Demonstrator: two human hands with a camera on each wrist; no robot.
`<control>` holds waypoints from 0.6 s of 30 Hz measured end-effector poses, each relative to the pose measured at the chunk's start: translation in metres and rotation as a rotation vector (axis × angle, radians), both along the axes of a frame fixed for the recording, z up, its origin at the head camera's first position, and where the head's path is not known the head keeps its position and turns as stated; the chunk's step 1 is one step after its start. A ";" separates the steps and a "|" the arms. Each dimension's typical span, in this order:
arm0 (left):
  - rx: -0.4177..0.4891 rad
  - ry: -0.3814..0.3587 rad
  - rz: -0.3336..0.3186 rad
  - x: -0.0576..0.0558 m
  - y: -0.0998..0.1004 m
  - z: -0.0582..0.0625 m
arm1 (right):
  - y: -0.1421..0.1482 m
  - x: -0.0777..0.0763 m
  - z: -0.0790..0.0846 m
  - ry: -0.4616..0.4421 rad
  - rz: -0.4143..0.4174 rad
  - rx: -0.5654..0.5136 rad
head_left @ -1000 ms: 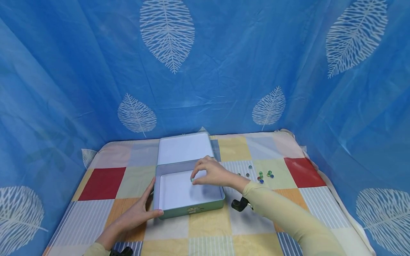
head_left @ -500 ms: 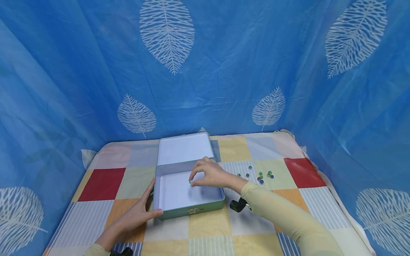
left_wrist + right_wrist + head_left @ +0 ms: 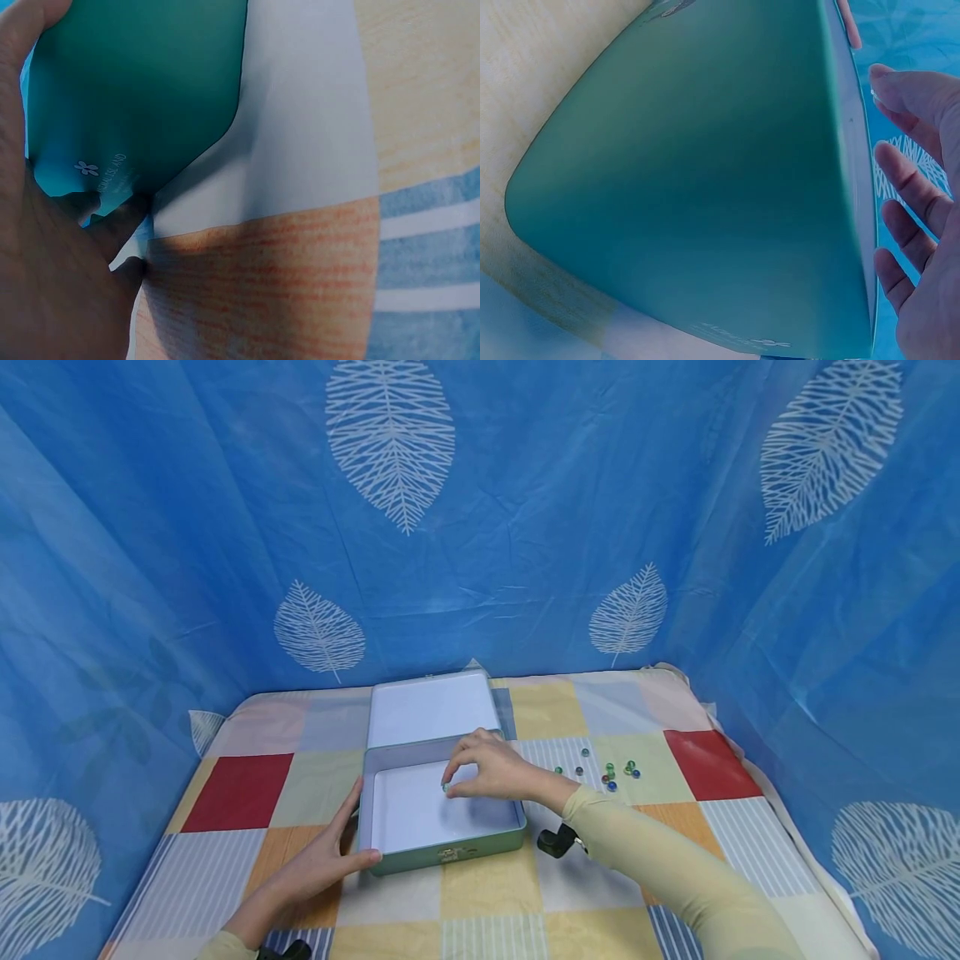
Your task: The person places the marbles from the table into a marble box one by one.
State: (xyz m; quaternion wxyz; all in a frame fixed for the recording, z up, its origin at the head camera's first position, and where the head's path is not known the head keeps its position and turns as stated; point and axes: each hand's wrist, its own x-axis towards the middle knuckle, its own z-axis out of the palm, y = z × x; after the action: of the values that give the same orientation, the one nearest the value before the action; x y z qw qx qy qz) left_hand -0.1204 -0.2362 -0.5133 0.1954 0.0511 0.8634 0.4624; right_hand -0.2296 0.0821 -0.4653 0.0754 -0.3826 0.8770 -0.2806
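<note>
Marble (image 3: 446,787): was pinched between thumb and finger of right hand (image 3: 487,768), hung over pale floor of green box (image 3: 412,858); saw left hand (image 3: 326,858) clasping box's near left corner, thumb at front rim; noted lid (image 3: 435,706) folded back at far side, other marbles (image 3: 612,786) scattered on patchwork cloth (image 3: 487,893) to right of box

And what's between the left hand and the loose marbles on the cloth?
The head view shows the open green box there, with the right hand above it pinching a small marble.
</note>
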 end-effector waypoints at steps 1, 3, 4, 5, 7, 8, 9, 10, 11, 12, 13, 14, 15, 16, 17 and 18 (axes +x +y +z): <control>0.004 0.001 0.000 0.000 0.000 -0.001 | 0.000 0.000 0.000 -0.001 0.000 -0.002; 0.009 0.003 -0.001 0.001 0.000 -0.002 | 0.000 0.000 -0.002 -0.004 -0.003 -0.009; 0.011 0.004 -0.001 0.001 0.000 -0.002 | 0.000 0.000 -0.002 -0.008 -0.005 -0.012; 0.012 0.005 -0.001 0.001 0.000 -0.003 | 0.000 0.000 -0.003 -0.013 -0.008 -0.018; 0.009 0.008 -0.001 0.001 0.000 -0.005 | 0.002 0.000 -0.003 -0.022 -0.010 -0.033; 0.011 0.009 -0.002 0.001 0.000 -0.005 | 0.002 0.001 -0.003 -0.027 -0.009 -0.042; 0.015 0.010 -0.002 0.002 0.000 -0.006 | 0.003 0.001 -0.003 -0.031 -0.007 -0.052; 0.019 0.009 -0.001 0.002 0.000 -0.007 | 0.005 0.001 -0.003 -0.033 -0.005 -0.062; 0.021 0.010 -0.002 0.002 0.000 -0.008 | 0.006 0.001 -0.003 -0.032 -0.001 -0.072; 0.022 0.012 -0.002 0.002 0.000 -0.009 | 0.008 0.001 -0.002 -0.034 0.000 -0.081; 0.026 0.012 -0.002 0.002 0.000 -0.010 | 0.009 0.001 -0.002 -0.034 0.001 -0.090; 0.027 0.013 -0.002 0.002 0.000 -0.011 | 0.012 0.000 -0.002 -0.033 -0.001 -0.100; 0.028 0.014 -0.001 0.002 0.000 -0.012 | 0.014 0.000 -0.001 -0.034 -0.003 -0.112; 0.028 0.016 -0.001 0.002 0.001 -0.012 | 0.017 0.000 0.000 -0.035 -0.007 -0.124; 0.029 0.015 0.000 0.003 0.001 -0.013 | 0.020 -0.001 0.001 -0.039 -0.011 -0.137; 0.029 0.014 0.001 0.003 0.001 -0.014 | 0.024 -0.001 0.002 -0.044 -0.019 -0.151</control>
State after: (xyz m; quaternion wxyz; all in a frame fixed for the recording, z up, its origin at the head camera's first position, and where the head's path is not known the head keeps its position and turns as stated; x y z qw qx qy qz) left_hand -0.1179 -0.2349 -0.5274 0.1881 0.0567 0.8580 0.4746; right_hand -0.2308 0.1065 -0.4636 0.0629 -0.3724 0.8552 -0.3548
